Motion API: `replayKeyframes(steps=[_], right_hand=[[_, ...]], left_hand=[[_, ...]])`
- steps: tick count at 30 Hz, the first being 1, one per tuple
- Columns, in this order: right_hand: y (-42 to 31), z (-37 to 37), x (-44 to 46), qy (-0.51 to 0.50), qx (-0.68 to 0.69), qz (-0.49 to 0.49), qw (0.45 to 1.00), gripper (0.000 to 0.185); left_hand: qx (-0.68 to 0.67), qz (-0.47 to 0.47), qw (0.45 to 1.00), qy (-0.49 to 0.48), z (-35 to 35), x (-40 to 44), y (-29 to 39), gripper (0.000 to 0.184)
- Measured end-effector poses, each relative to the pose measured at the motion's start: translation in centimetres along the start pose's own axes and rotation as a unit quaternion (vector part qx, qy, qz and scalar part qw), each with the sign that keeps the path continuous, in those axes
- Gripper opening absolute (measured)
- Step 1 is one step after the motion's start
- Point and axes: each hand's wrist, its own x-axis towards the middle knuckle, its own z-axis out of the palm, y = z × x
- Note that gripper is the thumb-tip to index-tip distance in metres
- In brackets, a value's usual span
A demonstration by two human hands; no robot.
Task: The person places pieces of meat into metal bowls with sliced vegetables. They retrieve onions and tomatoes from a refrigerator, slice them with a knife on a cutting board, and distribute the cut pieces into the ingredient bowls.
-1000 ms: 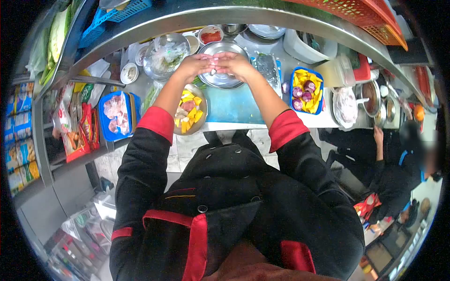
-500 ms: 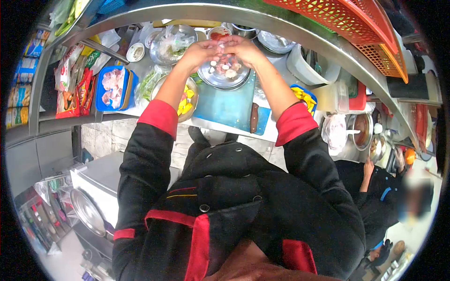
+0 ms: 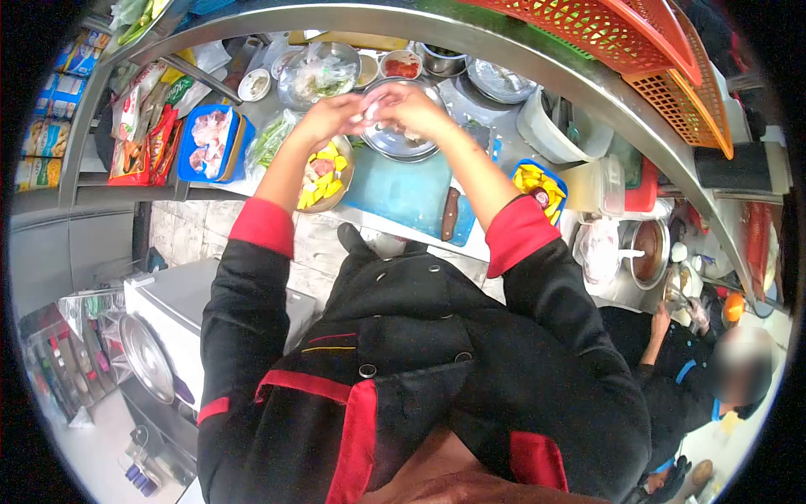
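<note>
My left hand (image 3: 336, 118) and my right hand (image 3: 411, 109) are close together over the left part of a round metal bowl (image 3: 405, 149). The fingers of both are bent around something small and whitish (image 3: 370, 112), too small to name. Below my left forearm, a bowl (image 3: 342, 195) holds yellow pieces (image 3: 327, 178) and some pinkish meat. A blue cutting board (image 3: 382, 191) lies in front of the metal bowl. On its right part rests a knife with a brown handle (image 3: 450, 214).
Blue tubs hold meat (image 3: 211, 139) at left and yellow pieces (image 3: 535, 181) at right. A steel shelf edge (image 3: 403, 12) arches overhead, with an orange basket (image 3: 672, 105). Another person (image 3: 680, 361) works at the right, near a pan (image 3: 648, 252).
My hands have moved slightly left from above the middle of the metal bowl, toward the bowl of yellow pieces. The knife, out of sight a second ago, now shows. The view has shifted.
</note>
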Motion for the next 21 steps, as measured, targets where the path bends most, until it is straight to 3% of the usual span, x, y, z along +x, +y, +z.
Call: replayKeyframes(steps=[4, 6, 11, 13, 15, 17, 18, 19, 20, 21], right_hand=[[4.8, 6.4, 2.0, 0.045, 0.015, 0.081, 0.996, 0.027], [7.3, 7.9, 3.3, 0.039, -0.059, 0.106, 0.992, 0.022], [8.0, 9.2, 3.8, 0.062, -0.088, 0.138, 0.985, 0.016], [7.9, 9.0, 4.3, 0.068, -0.015, 0.138, 0.988, 0.018], [7.9, 9.4, 3.7, 0.083, 0.003, 0.144, 0.986, 0.023], [8.4, 9.4, 3.5, 0.075, 0.022, 0.101, 0.992, 0.02], [6.7, 9.3, 2.8, 0.036, -0.027, 0.123, 0.991, 0.022], [4.6, 9.6, 1.4, 0.002, -0.074, 0.148, 0.986, 0.024], [2.4, 10.1, 0.1, 0.005, -0.077, 0.142, 0.987, 0.024], [-0.1, 10.5, -1.2, -0.033, -0.085, 0.115, 0.989, 0.025]], left_hand=[[0.047, -0.078, 0.993, 0.074, -5.7, -4.2, -4.5, 0.037], [0.052, -0.126, 0.981, 0.136, -6.9, -6.4, -5.4, 0.041], [0.113, -0.097, 0.977, 0.153, -11.2, -6.2, -9.4, 0.05], [0.213, -0.103, 0.952, 0.195, -11.8, -5.9, -9.5, 0.051], [0.216, -0.069, 0.956, 0.186, -11.5, -6.8, -9.0, 0.05], [0.49, -0.089, 0.855, 0.146, -10.0, -8.5, -4.8, 0.056], [0.574, 0.123, 0.78, 0.217, -13.1, -7.9, -8.8, 0.064], [0.421, 0.038, 0.88, 0.215, -11.9, -9.8, -4.2, 0.06], [0.25, -0.05, 0.947, 0.198, -9.9, -12.6, 1.7, 0.057], [0.145, 0.011, 0.973, 0.182, -11.4, -14.2, 3.9, 0.047]])
